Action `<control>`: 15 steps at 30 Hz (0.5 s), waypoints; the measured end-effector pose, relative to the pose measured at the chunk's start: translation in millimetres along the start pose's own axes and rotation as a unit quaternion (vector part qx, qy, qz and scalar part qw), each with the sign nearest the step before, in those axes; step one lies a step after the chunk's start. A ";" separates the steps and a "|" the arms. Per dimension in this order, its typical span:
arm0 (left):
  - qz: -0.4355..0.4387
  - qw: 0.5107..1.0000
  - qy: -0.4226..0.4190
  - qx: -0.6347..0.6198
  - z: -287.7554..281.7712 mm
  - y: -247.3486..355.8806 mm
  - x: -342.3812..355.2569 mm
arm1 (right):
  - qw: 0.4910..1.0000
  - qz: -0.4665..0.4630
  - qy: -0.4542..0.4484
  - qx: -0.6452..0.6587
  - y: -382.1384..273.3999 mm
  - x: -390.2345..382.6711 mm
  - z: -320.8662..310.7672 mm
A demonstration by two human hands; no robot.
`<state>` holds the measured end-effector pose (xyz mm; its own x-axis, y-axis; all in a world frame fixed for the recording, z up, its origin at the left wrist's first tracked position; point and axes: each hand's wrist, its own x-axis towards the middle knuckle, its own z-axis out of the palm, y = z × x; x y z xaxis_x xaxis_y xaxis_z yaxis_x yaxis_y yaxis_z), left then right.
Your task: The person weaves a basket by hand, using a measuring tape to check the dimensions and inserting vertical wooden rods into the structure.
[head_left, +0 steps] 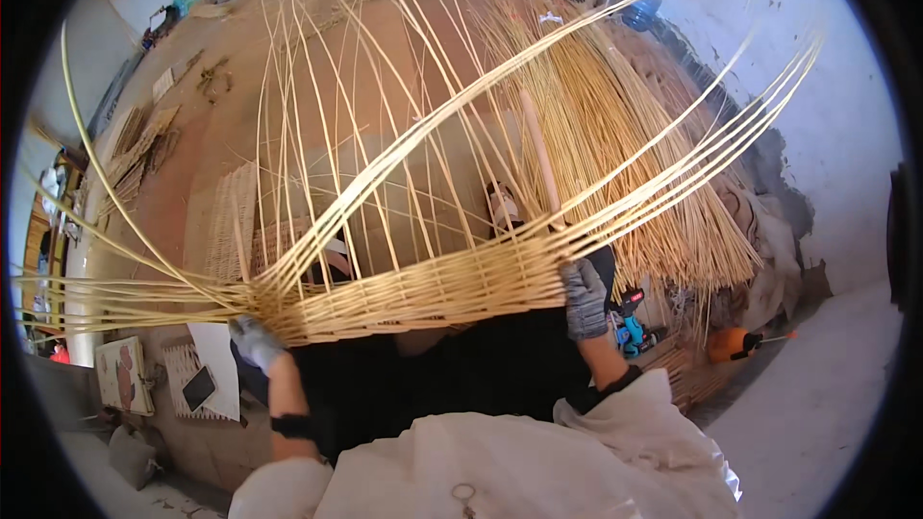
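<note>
A half-woven wicker basket (pixel 433 290) stretches across my lap, its low woven side facing me. Long pale rods rise from it and fan out to the left, the far side and the right. My left hand (pixel 256 342), in a grey glove, grips the basket's lower left corner; some of its fingers are hidden by the weave. At the right end my right hand (pixel 585 300), gloved too, is closed against the woven edge, with its fingertips partly out of sight. A thicker wooden stick (pixel 540 149) stands up behind the basket's right part.
A big heap of loose rods (pixel 615 144) lies to the right. Near my right arm are a blue power drill (pixel 631 332) and an orange bottle (pixel 733 344). A phone (pixel 199 386) rests on a white sheet at the left. A blue water jug (pixel 642 10) stands by the far right wall.
</note>
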<state>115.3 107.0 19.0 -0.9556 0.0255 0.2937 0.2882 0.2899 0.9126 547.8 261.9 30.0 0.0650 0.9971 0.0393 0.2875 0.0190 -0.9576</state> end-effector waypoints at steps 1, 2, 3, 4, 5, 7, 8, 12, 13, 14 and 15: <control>0.093 0.993 -0.066 0.016 6.5 33.4 -32.7 | 0.993 -0.060 -0.014 -0.102 -16.1 1.6 -14.6; 0.194 0.965 -0.176 0.017 14.5 67.4 -66.8 | 0.970 -0.104 -0.042 -0.215 -38.6 12.1 -26.7; 0.294 0.911 -0.289 0.023 31.0 100.3 -98.4 | 0.930 -0.128 -0.092 -0.332 -62.3 24.7 -37.2; 0.216 0.850 -0.477 -0.054 46.9 131.6 -125.4 | 0.925 -0.187 -0.049 -0.327 -89.9 46.3 -42.7; 0.341 0.763 -0.545 -0.076 71.0 159.3 -144.8 | 0.921 -0.241 -0.011 -0.306 -116.9 70.9 -42.1; 0.392 0.666 -0.631 0.068 108.2 200.3 -181.1 | 0.751 -0.548 0.054 -0.365 -160.0 126.0 -22.5; 0.347 0.625 -0.697 0.060 120.4 212.1 -194.3 | 0.739 -0.426 -0.080 -0.516 -170.8 137.7 -16.2; 0.476 0.530 -0.663 0.231 120.8 197.2 -229.3 | 0.594 -0.069 -0.339 -0.726 -140.2 122.3 -16.0; 0.504 0.521 -0.646 0.239 115.0 186.1 -236.3 | 0.635 -0.050 -0.306 -0.707 -116.9 92.7 -38.1; 0.520 0.503 -0.644 0.247 111.3 174.9 -241.7 | 0.702 -0.032 -0.245 -0.668 -94.0 76.0 -43.5; 0.552 0.507 -0.620 0.232 107.6 165.2 -247.4 | 0.754 -0.160 -0.210 -0.602 -71.2 59.6 -57.2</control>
<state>392.7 251.5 66.6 0.3855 0.9156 -0.1142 0.9190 -0.3699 0.1366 585.9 315.8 116.9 -0.4267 0.8961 -0.1225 0.8995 0.4345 0.0449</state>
